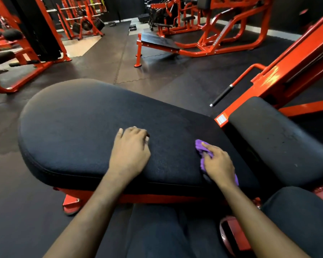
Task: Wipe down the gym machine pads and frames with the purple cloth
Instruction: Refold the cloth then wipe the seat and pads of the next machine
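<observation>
Dark rubber-tiled floor [147, 58] across the whole room, with a paler patch far off at upper left. Orange machine frames on all sides: a plate-loaded machine [222, 34] at upper centre with a flat black bench board in front, a weight rack [82, 19] at upper left, a sloping orange frame rail [291, 71] running up to the right edge, with a black-gripped handle [222, 94] jutting from it.

Filling the middle, a large black pad [78, 127], rounded at its left end, set on an orange base [76, 200]. Just beside its right end, a second, smaller black pad [272, 138], separated by a narrow gap with a white-and-orange label [221, 119] at the top of that gap. Dark trousers at bottom centre and lower right.

Left hand [131, 151] resting palm down on the middle of the large pad, fingers curled loosely under, holding nothing; cannot tell more of its grip than that.

Right hand [217, 162] pressed onto the right part of the same pad, fingers closed over the purple cloth [200, 148]. Cloth bunched beneath the palm and fingers, flat against the pad surface: one fold poking out ahead of the index finger and to the hand's left, a smaller strip showing by the wrist on the right. Most of the cloth hidden under the hand.
</observation>
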Action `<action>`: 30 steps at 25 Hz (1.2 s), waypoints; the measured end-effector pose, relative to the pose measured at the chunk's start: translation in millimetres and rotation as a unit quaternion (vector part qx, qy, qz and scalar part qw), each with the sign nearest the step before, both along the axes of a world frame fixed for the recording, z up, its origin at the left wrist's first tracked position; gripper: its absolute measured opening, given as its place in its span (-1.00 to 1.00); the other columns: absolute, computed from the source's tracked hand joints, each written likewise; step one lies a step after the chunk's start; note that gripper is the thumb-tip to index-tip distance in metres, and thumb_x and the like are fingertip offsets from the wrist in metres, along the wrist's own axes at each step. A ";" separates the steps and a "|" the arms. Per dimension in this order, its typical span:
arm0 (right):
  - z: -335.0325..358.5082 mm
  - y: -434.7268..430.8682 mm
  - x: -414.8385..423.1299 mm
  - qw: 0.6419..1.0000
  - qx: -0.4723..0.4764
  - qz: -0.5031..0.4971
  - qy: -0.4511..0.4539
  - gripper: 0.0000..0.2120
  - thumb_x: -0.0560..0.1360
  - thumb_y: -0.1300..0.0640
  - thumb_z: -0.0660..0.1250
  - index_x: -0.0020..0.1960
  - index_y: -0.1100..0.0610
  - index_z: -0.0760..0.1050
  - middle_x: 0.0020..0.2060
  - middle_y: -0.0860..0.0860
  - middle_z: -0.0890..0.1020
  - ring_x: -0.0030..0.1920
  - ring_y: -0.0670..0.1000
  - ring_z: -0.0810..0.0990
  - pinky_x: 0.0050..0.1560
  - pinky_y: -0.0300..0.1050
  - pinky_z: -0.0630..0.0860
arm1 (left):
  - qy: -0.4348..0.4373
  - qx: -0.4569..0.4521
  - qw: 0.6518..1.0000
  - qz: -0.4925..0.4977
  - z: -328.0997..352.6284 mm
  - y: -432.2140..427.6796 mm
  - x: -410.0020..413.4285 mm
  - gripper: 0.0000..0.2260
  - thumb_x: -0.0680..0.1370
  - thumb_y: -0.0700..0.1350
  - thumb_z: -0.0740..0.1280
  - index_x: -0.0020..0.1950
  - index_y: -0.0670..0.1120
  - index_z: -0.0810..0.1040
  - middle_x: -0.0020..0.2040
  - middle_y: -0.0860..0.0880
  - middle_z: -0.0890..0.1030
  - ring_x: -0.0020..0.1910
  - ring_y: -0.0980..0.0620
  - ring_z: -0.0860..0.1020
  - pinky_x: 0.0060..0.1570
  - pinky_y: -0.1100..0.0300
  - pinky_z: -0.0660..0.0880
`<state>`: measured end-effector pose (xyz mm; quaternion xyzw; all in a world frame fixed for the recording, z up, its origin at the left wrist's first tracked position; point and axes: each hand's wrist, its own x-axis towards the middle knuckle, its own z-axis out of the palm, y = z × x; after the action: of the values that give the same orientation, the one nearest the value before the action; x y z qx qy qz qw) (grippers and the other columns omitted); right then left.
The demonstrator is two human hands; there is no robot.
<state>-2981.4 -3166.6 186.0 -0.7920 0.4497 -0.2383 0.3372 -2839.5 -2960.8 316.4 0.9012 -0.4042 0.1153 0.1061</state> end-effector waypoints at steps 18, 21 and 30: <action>-14.9 -29.4 -19.4 1.000 0.012 0.018 0.015 -0.63 0.60 0.04 0.29 0.36 -0.28 0.50 0.37 -0.14 0.55 0.36 0.04 0.51 0.25 -0.04 0.45 | -0.089 0.132 0.987 0.023 -19.4 -0.8 -15.4 -0.58 0.57 -0.09 0.03 0.35 -0.09 0.50 0.43 -0.06 0.48 0.46 -0.07 0.37 0.51 -0.13 0.16; 0.4 15.8 -14.8 0.980 -0.072 0.178 -0.047 -0.54 0.63 -0.01 0.27 0.46 -0.36 0.33 0.45 -0.23 0.44 0.46 -0.11 0.38 0.37 -0.07 0.40 | -0.085 0.130 0.987 0.025 -16.4 -3.8 -13.4 -0.70 0.56 -0.12 0.14 0.22 -0.08 0.54 0.28 -0.06 0.58 0.30 -0.07 0.49 0.39 -0.04 0.33; -6.1 -30.2 59.7 0.966 -0.093 0.237 0.052 -0.54 0.66 -0.13 0.14 0.50 -0.45 0.15 0.56 -0.18 0.27 0.59 -0.01 0.16 0.51 0.07 0.26 | -0.090 0.168 0.981 0.025 -20.5 -23.3 -5.2 -0.47 0.59 0.04 -0.08 0.38 -0.09 0.51 0.43 -0.12 0.47 0.41 -0.14 0.41 0.39 -0.16 0.19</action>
<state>-2921.7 -3196.8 180.0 -0.9150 0.2418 -0.1511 0.2853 -2844.7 -2984.1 295.9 0.9020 -0.4031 0.1286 -0.0864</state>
